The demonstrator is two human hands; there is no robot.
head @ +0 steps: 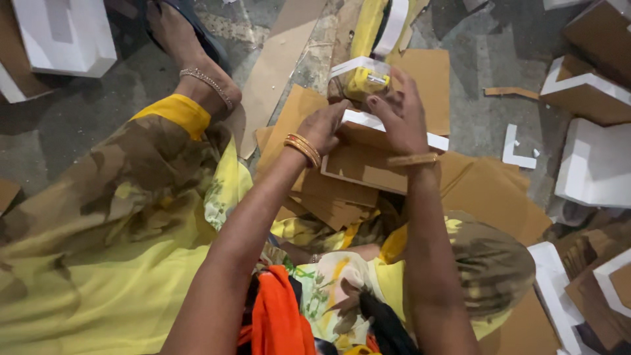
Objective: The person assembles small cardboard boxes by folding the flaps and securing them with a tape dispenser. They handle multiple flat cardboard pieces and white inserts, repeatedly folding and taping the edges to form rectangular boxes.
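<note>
My left hand (324, 127) and my right hand (402, 117) both grip a flat brown cardboard piece (363, 165) with a white strip along its upper edge, held above my lap. Gold bangles ring my left wrist, and a tan band rings my right. Just beyond my fingers lies a small clear-wrapped yellow roll (365, 80) with white edging. Under the held piece lies a stack of brown cardboard sheets (332, 197).
Finished white-edged cardboard boxes (595, 164) lie at the right and at the top left (62, 33). Loose cardboard strips (276, 66) cover the grey floor. My foot with an anklet (197, 72) rests at the upper left. Yellow patterned cloth (98, 230) covers my legs.
</note>
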